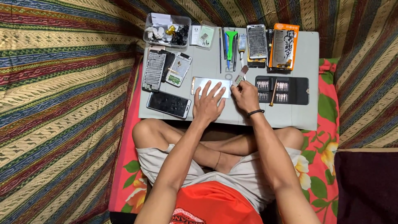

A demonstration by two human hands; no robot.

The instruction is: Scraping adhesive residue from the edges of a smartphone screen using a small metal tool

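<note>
several phones lie about in different states, and the work looks, by my judgement, at an early or middle stage: the pale phone (210, 86) under the hands lies flat near the middle of the tabletop (298, 116) with its shell closed as far as i can tell, while a black phone (168, 104) lies whole at the front left, and two opened phone backs (159, 69) lie beyond it with their insides showing. the left hand (208, 104) rests palm down on the pale phone, fingers (215, 92) spread and released, pressing rather than gripping. the right hand (245, 96) sits just beside the phone's right end, fingers clenched on a small pale tool (239, 76) that points up and away; whether its tip touches the phone i cannot tell.

striped woven cloth (62, 103) in red, gold and green covers the whole surround, with a red flowered cushion (327, 137) under the person, who sits cross-legged. the tabletop is a low grey board over the knees. on it, right to left: an open black screwdriver kit (298, 89), an orange box (284, 45), another opened phone (257, 41), a row of slim tools (230, 45), and a clear tub of small parts (166, 31).
</note>
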